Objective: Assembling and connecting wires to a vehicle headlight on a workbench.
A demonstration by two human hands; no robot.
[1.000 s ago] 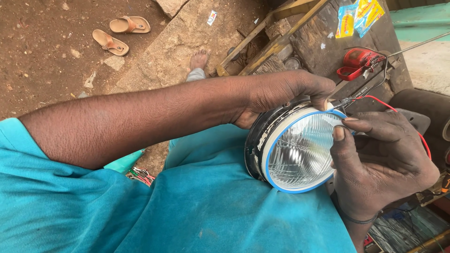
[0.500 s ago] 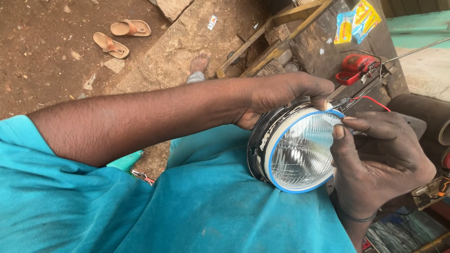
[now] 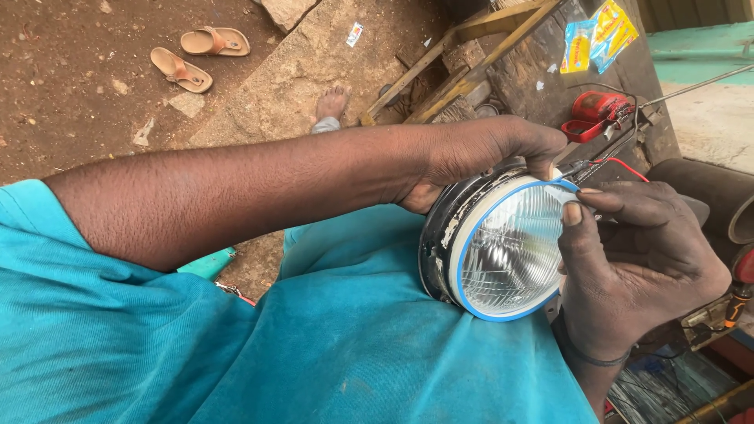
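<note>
Head view: the round headlamp (image 3: pixel 503 251) rests on the teal-clad lap, braced so its lens faces up, the left hand (image 3: pixel 479 153) clamped over its top rim while the right hand (image 3: pixel 636 267) pinches its fingers together on the blue-edged rim beside red wires (image 3: pixel 620 163).

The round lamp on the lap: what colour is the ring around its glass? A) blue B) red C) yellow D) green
A: a blue ring runs round the ribbed glass of the round lamp, held between the left hand and the right hand.
</note>
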